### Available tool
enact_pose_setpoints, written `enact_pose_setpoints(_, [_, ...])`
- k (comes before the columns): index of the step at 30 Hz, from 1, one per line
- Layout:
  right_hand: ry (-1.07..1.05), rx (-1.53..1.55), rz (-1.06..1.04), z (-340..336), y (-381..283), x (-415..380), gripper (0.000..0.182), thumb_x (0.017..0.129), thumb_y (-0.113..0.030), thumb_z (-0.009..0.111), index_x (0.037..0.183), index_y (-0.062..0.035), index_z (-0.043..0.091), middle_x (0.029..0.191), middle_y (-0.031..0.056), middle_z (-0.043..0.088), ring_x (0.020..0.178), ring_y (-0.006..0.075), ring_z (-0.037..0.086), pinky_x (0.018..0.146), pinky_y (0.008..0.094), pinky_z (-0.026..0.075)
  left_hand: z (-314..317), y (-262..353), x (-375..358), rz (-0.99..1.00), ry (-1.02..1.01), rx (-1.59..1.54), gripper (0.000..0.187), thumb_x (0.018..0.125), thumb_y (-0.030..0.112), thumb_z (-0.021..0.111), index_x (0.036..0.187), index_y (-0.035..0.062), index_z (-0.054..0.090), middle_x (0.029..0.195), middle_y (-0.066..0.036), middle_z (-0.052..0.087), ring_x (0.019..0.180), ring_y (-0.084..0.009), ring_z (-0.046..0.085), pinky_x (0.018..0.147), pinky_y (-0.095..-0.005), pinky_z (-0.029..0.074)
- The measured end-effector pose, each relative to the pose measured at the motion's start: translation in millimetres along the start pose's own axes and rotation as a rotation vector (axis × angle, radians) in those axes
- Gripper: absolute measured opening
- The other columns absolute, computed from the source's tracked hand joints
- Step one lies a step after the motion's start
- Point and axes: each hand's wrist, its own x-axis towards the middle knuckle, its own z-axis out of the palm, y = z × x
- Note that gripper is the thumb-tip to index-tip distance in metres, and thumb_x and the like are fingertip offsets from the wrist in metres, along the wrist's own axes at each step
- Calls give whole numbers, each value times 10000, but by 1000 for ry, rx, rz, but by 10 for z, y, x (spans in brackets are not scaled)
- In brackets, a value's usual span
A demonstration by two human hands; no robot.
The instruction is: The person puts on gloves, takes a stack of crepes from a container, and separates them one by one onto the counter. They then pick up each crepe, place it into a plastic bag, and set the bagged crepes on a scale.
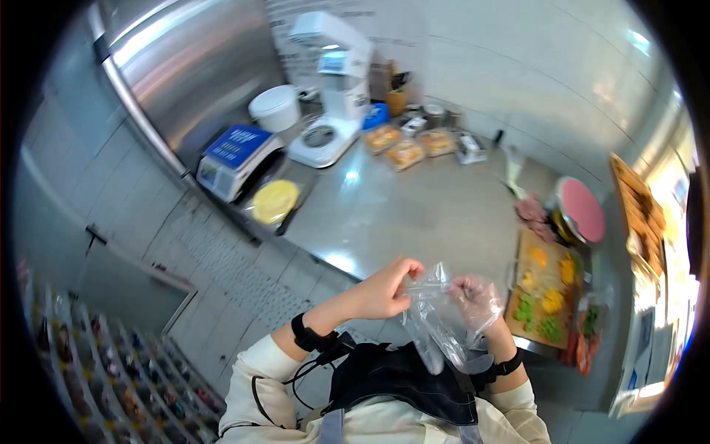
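Observation:
My left hand (pixel 388 288) is bare and pinches the upper edge of a clear plastic disposable glove (pixel 429 325). This thin glove hangs down in front of my dark apron (pixel 377 381), its finger parts lowest. Another clear plastic covering, like a disposable glove, wraps my right hand (pixel 473 296), whose fingers curl closed on the hanging glove's other side. Both hands are above the near edge of the metal worktop (pixel 414 222). Just right of my right hand lies a wooden cutting board (pixel 525 277) with chopped green and yellow food on it.
Packed food trays (pixel 405 154) and a white stand mixer (pixel 333 96) stand at the back. A blue-topped scale (pixel 235 152) and a yellow disc (pixel 274 201) are at left. At right are a pink-topped round container (pixel 580 209), pinkish meat (pixel 531 211) and bagged vegetables (pixel 588 340).

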Motion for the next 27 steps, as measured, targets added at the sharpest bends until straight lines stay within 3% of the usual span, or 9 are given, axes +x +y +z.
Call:
enact_pose_setpoints(5, [-337, -107, -360, 829, -239, 381, 71, 792, -98, 583, 763, -37, 603, 699, 142, 593, 646, 314, 575, 581, 373, 461, -388, -472, -878, -389, 91, -3, 335, 839, 204, 623, 1098, 33, 498, 821, -32, 550, 570, -68, 468, 543, -209, 391])
enact_pose_setpoints(7, [-367, -51, -420, 1117, -240, 494, 64, 796, -86, 569, 769, -43, 609, 683, 131, 592, 628, 302, 575, 563, 371, 454, -509, -547, -1093, -550, 85, -177, 283, 850, 218, 630, 1041, 30, 540, 760, -14, 575, 625, -61, 520, 560, -203, 416])
enact_pose_setpoints(10, [-389, -36, -492, 1265, -403, 673, 64, 799, -81, 564, 774, -47, 611, 662, 120, 590, 608, 292, 576, 546, 372, 450, -696, -764, -1286, -482, 90, -274, 176, 860, 150, 612, 971, 19, 575, 739, 0, 580, 629, -59, 525, 554, -204, 416])
enact_pose_setpoints(11, [-404, -77, -528, 1266, -438, 745, 62, 800, -90, 573, 773, -45, 608, 657, 120, 590, 606, 294, 578, 547, 375, 452, -735, -783, -1290, -519, 165, -335, 133, 861, 147, 604, 826, 19, 601, 685, 12, 582, 599, -50, 504, 543, -199, 404])
enact_pose_setpoints(16, [-475, -115, -425, 1284, -360, 1133, 102, 832, -153, 563, 856, -73, 622, 769, 138, 622, 727, 316, 598, 638, 381, 474, -999, -776, -1086, -540, 151, -389, 132, 861, 130, 603, 822, 3, 599, 684, -6, 600, 617, -52, 520, 566, -199, 415])
enact_pose_setpoints(19, [-392, -197, -254, 1240, -351, 1402, 107, 813, -138, 600, 893, -69, 612, 811, 125, 632, 750, 294, 613, 664, 372, 488, -1164, -886, -904, -508, 219, -428, 136, 857, 121, 607, 812, -7, 595, 692, -14, 603, 624, -55, 529, 575, -200, 420])
enact_pose_setpoints(21, [74, -43, -499, 1194, -135, 1587, 141, 792, -93, 633, 925, -60, 599, 856, 109, 637, 755, 262, 632, 698, 352, 502, -1289, -956, -781, -486, 262, -399, 124, 858, 106, 601, 824, -13, 601, 696, -18, 604, 626, -63, 534, 582, -206, 426])
enact_pose_setpoints(22, [79, -38, -501, 1127, -113, 1661, 141, 792, -93, 633, 925, -60, 599, 856, 109, 637, 755, 262, 632, 698, 352, 502, -1372, -1005, -719, -486, 262, -391, 124, 858, 106, 601, 824, -13, 601, 696, -18, 604, 626, -63, 534, 582, -206, 426])
enact_pose_setpoints(27, [316, 56, -134, 874, 145, 1853, 112, 806, -31, 608, 915, -59, 598, 837, 103, 635, 712, 212, 638, 667, 314, 509, -1616, -1192, -399, -552, 497, -618, 71, 827, 50, 615, 848, -17, 620, 732, -47, 631, 621, -87, 558, 580, -214, 443])
